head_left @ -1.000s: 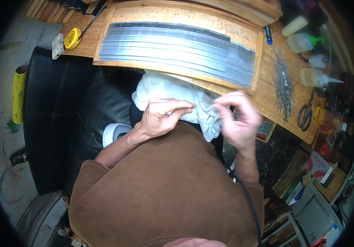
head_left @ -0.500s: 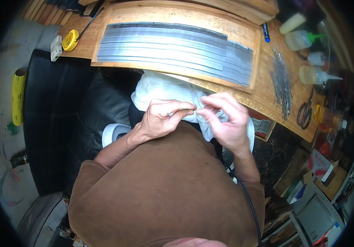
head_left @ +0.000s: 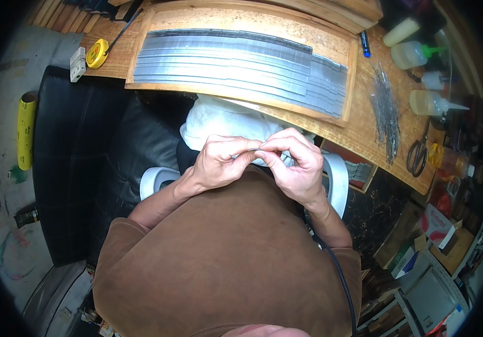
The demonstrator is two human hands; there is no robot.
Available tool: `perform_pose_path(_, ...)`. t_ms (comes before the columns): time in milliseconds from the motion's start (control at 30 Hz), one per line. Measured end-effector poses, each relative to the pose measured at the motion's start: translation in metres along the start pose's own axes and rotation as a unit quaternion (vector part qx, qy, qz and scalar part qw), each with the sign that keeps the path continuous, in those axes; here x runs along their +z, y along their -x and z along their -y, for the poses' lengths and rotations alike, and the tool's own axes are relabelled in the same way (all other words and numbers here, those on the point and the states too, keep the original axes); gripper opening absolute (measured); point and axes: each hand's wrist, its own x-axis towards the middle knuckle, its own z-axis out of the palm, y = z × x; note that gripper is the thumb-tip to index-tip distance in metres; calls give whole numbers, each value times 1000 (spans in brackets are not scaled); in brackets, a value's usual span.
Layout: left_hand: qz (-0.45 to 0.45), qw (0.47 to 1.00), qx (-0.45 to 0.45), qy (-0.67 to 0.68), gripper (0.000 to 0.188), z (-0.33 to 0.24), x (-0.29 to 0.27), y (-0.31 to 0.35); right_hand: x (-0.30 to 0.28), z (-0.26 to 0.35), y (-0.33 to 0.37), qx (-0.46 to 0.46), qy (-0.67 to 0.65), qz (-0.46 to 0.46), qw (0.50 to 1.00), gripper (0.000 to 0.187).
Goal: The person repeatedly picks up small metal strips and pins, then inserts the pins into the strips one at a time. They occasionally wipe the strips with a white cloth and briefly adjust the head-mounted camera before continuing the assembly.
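Two hands: left hand (head_left: 216, 160) and right hand (head_left: 302, 167) meet, both with fingers pinched on a thin dark piece (head_left: 254, 149).
Thin dark piece: between the fingertips, mostly hidden.
White cloth (head_left: 213, 123): just beyond the hands.
Surface (head_left: 359, 139): scissors (head_left: 417, 158) at right, thin grey strands (head_left: 384, 115) slightly farther.
Wooden tray (head_left: 352, 78): far middle, holding overlapping grey strips (head_left: 224, 64).
Tape measure (head_left: 97, 54): far left, yellow.

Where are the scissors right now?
In the head view, the scissors lie at the right, near the wooden table's nearest right corner, just right of the bundle of thin grey strands.
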Motion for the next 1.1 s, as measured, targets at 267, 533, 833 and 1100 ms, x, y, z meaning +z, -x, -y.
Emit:
perform_pose_path(267, 3, 1000, -6, 5, 24, 3, -1, 2, 0, 0, 1, 16, -7, 4, 1000, 14)
perform_pose_path(533, 9, 1000, -16, -1, 22, -2, -2, 1, 0, 1, -1, 0, 3, 0, 1000, 12)
perform_pose_path(833, 9, 1000, -16, 4, 24, 0, 0, 2, 0, 1, -1, -14, 25, 9, 1000, 13)
perform_pose_path(1100, 7, 999, -26, 17, 23, -5, 1, -1, -3, 1, 0, -17, 33, -11, 999, 15)
